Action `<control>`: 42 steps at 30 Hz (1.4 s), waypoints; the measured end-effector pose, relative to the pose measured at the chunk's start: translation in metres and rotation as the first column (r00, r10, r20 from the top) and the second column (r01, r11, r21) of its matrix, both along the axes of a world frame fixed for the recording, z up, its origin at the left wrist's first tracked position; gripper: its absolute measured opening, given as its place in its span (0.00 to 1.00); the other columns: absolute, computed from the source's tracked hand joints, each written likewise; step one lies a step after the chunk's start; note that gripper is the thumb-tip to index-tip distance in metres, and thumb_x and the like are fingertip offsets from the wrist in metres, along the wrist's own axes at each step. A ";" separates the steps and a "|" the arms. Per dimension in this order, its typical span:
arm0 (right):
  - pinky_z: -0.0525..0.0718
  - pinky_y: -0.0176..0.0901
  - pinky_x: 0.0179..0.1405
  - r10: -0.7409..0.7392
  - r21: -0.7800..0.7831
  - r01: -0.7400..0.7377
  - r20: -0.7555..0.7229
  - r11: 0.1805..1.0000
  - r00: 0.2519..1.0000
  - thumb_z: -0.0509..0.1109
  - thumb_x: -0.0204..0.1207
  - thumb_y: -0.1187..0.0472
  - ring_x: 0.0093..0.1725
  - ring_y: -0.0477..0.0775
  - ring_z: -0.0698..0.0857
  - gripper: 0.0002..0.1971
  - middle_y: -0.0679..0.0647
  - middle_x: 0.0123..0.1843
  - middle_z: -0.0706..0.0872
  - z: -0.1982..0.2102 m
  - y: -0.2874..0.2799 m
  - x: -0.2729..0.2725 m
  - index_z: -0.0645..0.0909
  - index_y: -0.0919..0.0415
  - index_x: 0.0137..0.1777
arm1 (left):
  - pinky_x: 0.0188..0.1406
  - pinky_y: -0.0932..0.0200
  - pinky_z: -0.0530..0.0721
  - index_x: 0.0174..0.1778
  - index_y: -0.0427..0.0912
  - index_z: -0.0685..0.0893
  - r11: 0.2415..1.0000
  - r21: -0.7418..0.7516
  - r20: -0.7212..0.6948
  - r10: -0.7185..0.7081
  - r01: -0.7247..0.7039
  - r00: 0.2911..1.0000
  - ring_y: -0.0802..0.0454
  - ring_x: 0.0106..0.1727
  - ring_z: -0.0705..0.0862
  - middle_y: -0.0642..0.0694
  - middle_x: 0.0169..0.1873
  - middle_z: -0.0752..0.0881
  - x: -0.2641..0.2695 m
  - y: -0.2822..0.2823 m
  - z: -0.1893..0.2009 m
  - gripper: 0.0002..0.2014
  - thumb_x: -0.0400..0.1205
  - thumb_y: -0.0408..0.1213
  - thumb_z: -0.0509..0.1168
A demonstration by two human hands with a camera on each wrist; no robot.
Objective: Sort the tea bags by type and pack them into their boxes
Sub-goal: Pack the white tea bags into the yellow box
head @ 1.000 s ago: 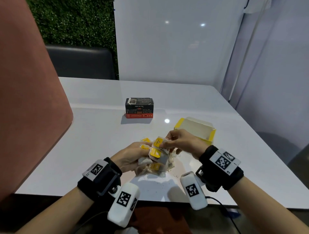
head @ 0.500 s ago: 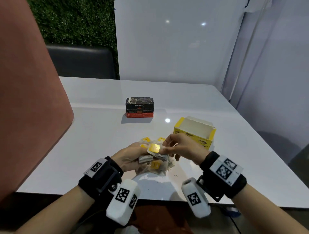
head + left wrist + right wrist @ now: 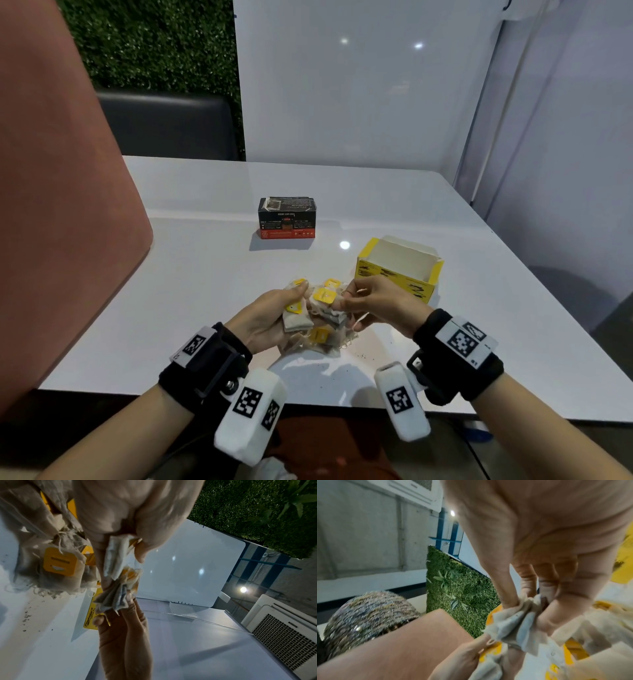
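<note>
A tangled heap of pale tea bags with yellow tags (image 3: 322, 337) lies on the white table (image 3: 205, 274) near its front edge. My left hand (image 3: 274, 315) grips a small stack of these tea bags (image 3: 116, 555) between thumb and fingers. My right hand (image 3: 370, 301) pinches another bunch of tea bags (image 3: 520, 623) just to the right, the two hands almost touching over the heap. The open yellow box (image 3: 399, 270) stands right behind my right hand. A closed black and red box (image 3: 287, 222) sits farther back at the centre.
A reddish upholstered panel (image 3: 61, 222) rises along the table's left side, and a white wall (image 3: 342, 96) closes the back. Dark tea crumbs (image 3: 363, 354) speckle the table by the heap. A dark seat back (image 3: 168, 126) stands behind the table.
Both hands have stayed over the heap, shifting their grips on the tea bags. The tagged bag between them sits lower and nearer my left hand than a second ago.
</note>
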State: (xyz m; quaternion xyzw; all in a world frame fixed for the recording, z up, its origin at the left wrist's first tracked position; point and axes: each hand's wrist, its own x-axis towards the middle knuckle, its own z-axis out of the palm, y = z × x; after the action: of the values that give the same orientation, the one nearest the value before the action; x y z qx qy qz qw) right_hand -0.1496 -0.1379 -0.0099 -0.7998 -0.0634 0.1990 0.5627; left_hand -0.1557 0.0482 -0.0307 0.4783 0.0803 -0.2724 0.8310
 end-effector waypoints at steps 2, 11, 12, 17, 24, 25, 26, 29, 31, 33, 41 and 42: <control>0.82 0.36 0.25 -0.040 0.028 0.040 0.000 0.999 0.999 0.70 0.76 0.67 0.25 0.50 0.83 0.09 0.55 0.29 0.85 0.001 0.000 0.004 0.75 0.63 0.35 | 0.44 0.53 0.88 0.64 0.27 0.76 0.997 -0.069 -0.028 0.030 -0.032 0.999 0.44 0.43 0.88 0.33 0.53 0.85 -0.001 0.000 0.000 0.21 0.87 0.42 0.52; 0.75 0.31 0.15 -0.101 0.137 0.100 0.006 0.986 0.995 0.70 0.76 0.65 0.15 0.45 0.79 0.09 0.58 0.23 0.79 0.002 0.046 -0.006 0.73 0.65 0.38 | 0.37 0.40 0.89 0.48 0.28 0.86 0.933 -0.354 -0.220 -0.010 -0.070 0.976 0.36 0.37 0.88 0.28 0.41 0.87 -0.011 -0.001 -0.003 0.40 0.79 0.67 0.50; 0.73 0.30 0.14 -0.109 0.066 0.106 0.048 0.992 0.993 0.71 0.75 0.63 0.15 0.44 0.77 0.09 0.58 0.23 0.78 0.000 0.050 -0.006 0.74 0.64 0.38 | 0.36 0.41 0.89 0.47 0.27 0.87 0.931 -0.359 -0.219 -0.012 -0.069 0.976 0.35 0.37 0.88 0.29 0.40 0.87 -0.013 -0.001 -0.001 0.39 0.78 0.65 0.51; 0.67 0.33 0.17 -0.051 -0.137 0.064 0.099 0.988 0.994 0.70 0.74 0.59 0.24 0.49 0.75 0.11 0.55 0.27 0.78 0.000 0.054 -0.003 0.74 0.58 0.33 | 0.43 0.51 0.87 0.49 0.32 0.84 0.956 -0.291 -0.179 -0.008 -0.045 0.984 0.41 0.39 0.88 0.34 0.39 0.87 -0.014 0.002 0.001 0.20 0.82 0.48 0.60; 0.73 0.39 0.35 0.240 -0.570 0.043 0.413 0.820 0.879 0.66 0.78 0.53 0.39 0.50 0.81 0.10 0.55 0.42 0.85 0.014 0.046 -0.012 0.81 0.59 0.43 | 0.32 0.55 0.88 0.44 0.31 0.83 0.976 -0.220 -0.128 -0.028 -0.001 0.991 0.43 0.36 0.87 0.35 0.34 0.86 -0.014 0.003 0.001 0.08 0.76 0.29 0.60; 0.74 0.42 0.40 0.305 -0.598 0.041 0.466 0.800 0.831 0.66 0.78 0.52 0.45 0.52 0.80 0.10 0.56 0.50 0.83 0.017 0.044 -0.015 0.80 0.58 0.50 | 0.31 0.54 0.89 0.46 0.31 0.82 0.976 -0.218 -0.137 -0.015 -0.016 0.990 0.43 0.34 0.88 0.34 0.33 0.87 -0.014 0.004 0.003 0.08 0.79 0.30 0.59; 0.76 0.44 0.45 0.373 -0.602 -0.005 0.489 0.799 0.789 0.67 0.77 0.52 0.49 0.53 0.79 0.12 0.55 0.56 0.81 0.019 0.041 -0.018 0.78 0.57 0.56 | 0.30 0.53 0.89 0.46 0.31 0.81 0.975 -0.221 -0.149 0.002 -0.035 0.989 0.43 0.32 0.88 0.34 0.33 0.87 -0.014 0.005 0.006 0.10 0.82 0.31 0.56; 0.76 0.44 0.51 0.567 -0.675 -0.126 0.488 0.727 0.664 0.72 0.73 0.51 0.57 0.52 0.75 0.24 0.52 0.61 0.78 0.016 0.038 -0.029 0.70 0.56 0.66 | 0.35 0.46 0.90 0.34 0.30 0.87 0.972 -0.233 -0.175 -0.011 -0.030 0.984 0.41 0.34 0.89 0.33 0.35 0.87 -0.013 0.008 0.012 0.24 0.85 0.40 0.53; 0.74 0.42 0.47 0.607 -0.733 -0.040 0.530 0.679 0.592 0.71 0.73 0.49 0.58 0.53 0.74 0.25 0.53 0.60 0.78 0.008 0.041 -0.031 0.69 0.56 0.67 | 0.39 0.45 0.88 0.33 0.28 0.88 0.973 -0.230 -0.173 -0.054 0.013 0.983 0.39 0.36 0.89 0.33 0.36 0.87 -0.013 0.008 0.015 0.27 0.85 0.45 0.54; 0.73 0.42 0.43 0.543 -0.685 0.039 0.609 0.727 0.579 0.69 0.75 0.51 0.56 0.55 0.76 0.20 0.53 0.57 0.79 0.005 0.043 -0.032 0.71 0.57 0.63 | 0.41 0.46 0.89 0.39 0.26 0.87 0.965 -0.263 -0.168 -0.063 0.016 0.984 0.39 0.38 0.89 0.32 0.39 0.87 -0.012 0.008 0.018 0.28 0.84 0.49 0.54; 0.68 0.43 0.36 0.387 -0.580 0.291 0.765 0.761 0.515 0.68 0.73 0.59 0.46 0.58 0.79 0.11 0.54 0.47 0.81 -0.003 0.052 -0.039 0.74 0.59 0.54 | 0.53 0.54 0.83 0.52 0.33 0.80 0.933 -0.355 -0.120 0.017 -0.059 0.993 0.46 0.47 0.83 0.39 0.44 0.84 -0.029 0.001 0.017 0.24 0.81 0.54 0.59; 0.69 0.44 0.37 0.433 -0.609 0.249 0.744 0.753 0.509 0.68 0.74 0.59 0.47 0.58 0.78 0.12 0.55 0.47 0.80 -0.004 0.051 -0.039 0.74 0.60 0.54 | 0.47 0.56 0.84 0.50 0.33 0.80 0.942 -0.330 -0.113 0.031 -0.067 0.993 0.47 0.43 0.83 0.40 0.41 0.83 -0.029 0.000 0.017 0.22 0.81 0.53 0.59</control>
State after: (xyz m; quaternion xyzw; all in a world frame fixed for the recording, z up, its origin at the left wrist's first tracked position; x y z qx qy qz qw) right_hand -0.1888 -0.0866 -0.0140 -0.9263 -0.3047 -0.1808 0.1281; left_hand -0.1850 0.0478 -0.0142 0.3136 0.0893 -0.2862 0.9010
